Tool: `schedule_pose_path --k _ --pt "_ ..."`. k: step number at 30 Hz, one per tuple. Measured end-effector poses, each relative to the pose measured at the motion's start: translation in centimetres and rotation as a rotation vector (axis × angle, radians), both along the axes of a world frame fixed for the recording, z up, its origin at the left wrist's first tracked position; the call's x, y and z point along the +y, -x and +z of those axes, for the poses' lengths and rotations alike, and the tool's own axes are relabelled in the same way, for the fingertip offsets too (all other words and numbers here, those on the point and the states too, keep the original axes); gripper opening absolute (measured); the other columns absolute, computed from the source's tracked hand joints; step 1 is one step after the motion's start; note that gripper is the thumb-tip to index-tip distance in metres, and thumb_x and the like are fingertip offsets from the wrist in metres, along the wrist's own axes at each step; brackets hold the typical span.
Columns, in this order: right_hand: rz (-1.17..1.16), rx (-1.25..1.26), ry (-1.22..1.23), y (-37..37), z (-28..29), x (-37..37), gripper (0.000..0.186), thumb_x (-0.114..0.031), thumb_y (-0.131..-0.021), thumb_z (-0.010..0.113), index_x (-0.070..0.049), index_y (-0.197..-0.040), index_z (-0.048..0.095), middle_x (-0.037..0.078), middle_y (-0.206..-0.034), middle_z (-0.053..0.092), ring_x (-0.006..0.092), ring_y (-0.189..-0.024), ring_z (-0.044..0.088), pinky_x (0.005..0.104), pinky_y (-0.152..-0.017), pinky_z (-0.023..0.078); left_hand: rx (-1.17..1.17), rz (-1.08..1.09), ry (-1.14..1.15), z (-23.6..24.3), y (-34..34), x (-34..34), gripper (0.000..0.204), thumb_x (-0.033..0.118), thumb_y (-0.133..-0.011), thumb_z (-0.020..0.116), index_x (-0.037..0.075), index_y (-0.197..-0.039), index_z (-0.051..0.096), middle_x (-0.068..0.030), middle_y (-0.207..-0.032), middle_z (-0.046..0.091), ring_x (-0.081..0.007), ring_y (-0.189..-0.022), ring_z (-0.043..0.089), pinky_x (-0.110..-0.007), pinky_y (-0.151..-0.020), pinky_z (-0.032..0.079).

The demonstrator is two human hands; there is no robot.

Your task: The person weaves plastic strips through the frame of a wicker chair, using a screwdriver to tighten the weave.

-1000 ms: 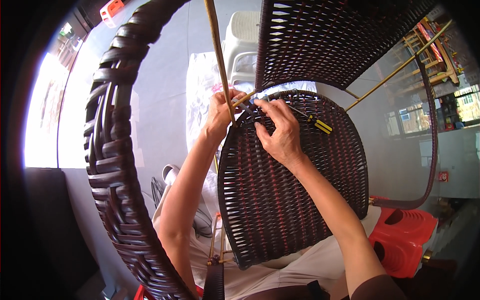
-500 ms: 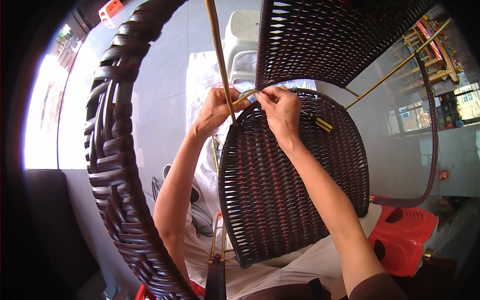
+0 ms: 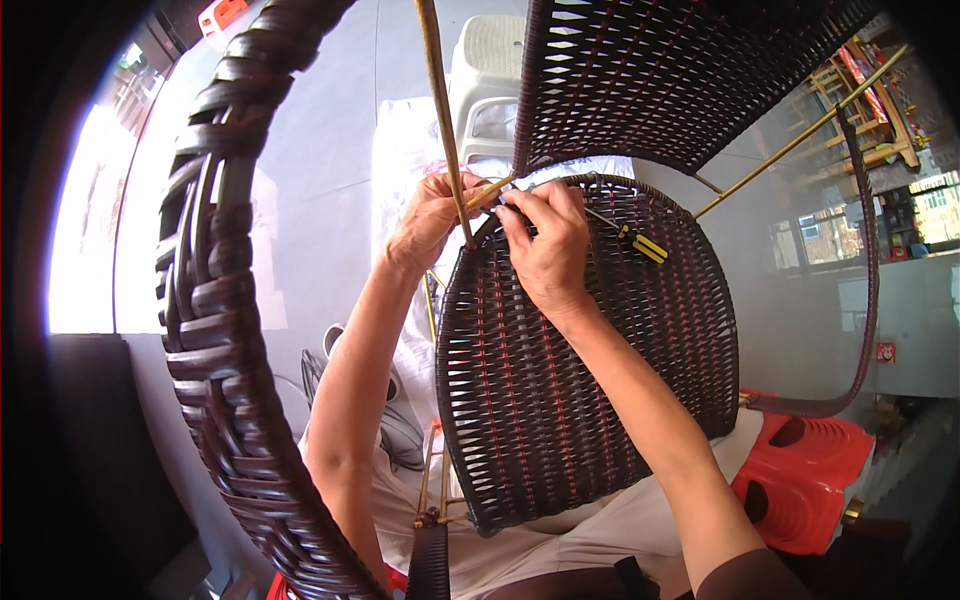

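- Weaving at the top rim of the dark brown woven wicker chair panel [image 3: 590, 370] is, I judge, the step in hand; next calls for pulling the strand snug.
- My left hand [image 3: 425, 222] pinches the thin tan cane rod [image 3: 442, 110], fingers closed.
- My right hand [image 3: 548, 245] fingers close on a strand at the rim, beside the yellow-handled screwdriver [image 3: 640, 243].

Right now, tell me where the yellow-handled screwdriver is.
In the head view, the screwdriver lies on the woven panel near its top rim, just right of the right hand and right of centre.
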State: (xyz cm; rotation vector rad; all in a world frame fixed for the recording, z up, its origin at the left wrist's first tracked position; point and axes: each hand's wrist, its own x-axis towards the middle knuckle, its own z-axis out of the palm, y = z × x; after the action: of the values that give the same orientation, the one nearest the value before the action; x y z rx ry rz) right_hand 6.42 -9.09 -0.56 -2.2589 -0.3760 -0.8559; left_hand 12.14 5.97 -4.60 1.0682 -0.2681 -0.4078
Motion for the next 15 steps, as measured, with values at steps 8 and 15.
schedule_pose_path --k 8,15 --pt "-0.17 0.247 0.086 -0.9 0.7 1.0 0.014 -0.01 -0.066 0.074 -0.006 -0.078 0.068 0.004 -0.081 0.055 0.0231 -0.08 0.051 0.0364 -0.072 0.041 -0.106 0.034 -0.131 0.6 -0.3 0.4 0.017 0.016 -0.079 0.071 0.003 -0.086 0.063 -0.0043 -0.082 0.064 -0.0099 -0.076 0.059 -0.024 -0.072 0.048" --pt "0.007 0.14 -0.15 -1.7 -0.9 0.3 0.014 -0.003 -0.065 0.073 -0.006 -0.07 0.06 0.002 -0.073 0.05 0.0221 -0.071 0.049 0.0365 -0.064 0.041 -0.174 0.256 -0.225 3.0 1.1 0.1 0.029 0.015 -0.081 0.067 0.003 -0.106 0.057 -0.0037 -0.091 0.06 -0.0113 -0.083 0.057 -0.026 -0.073 0.047"
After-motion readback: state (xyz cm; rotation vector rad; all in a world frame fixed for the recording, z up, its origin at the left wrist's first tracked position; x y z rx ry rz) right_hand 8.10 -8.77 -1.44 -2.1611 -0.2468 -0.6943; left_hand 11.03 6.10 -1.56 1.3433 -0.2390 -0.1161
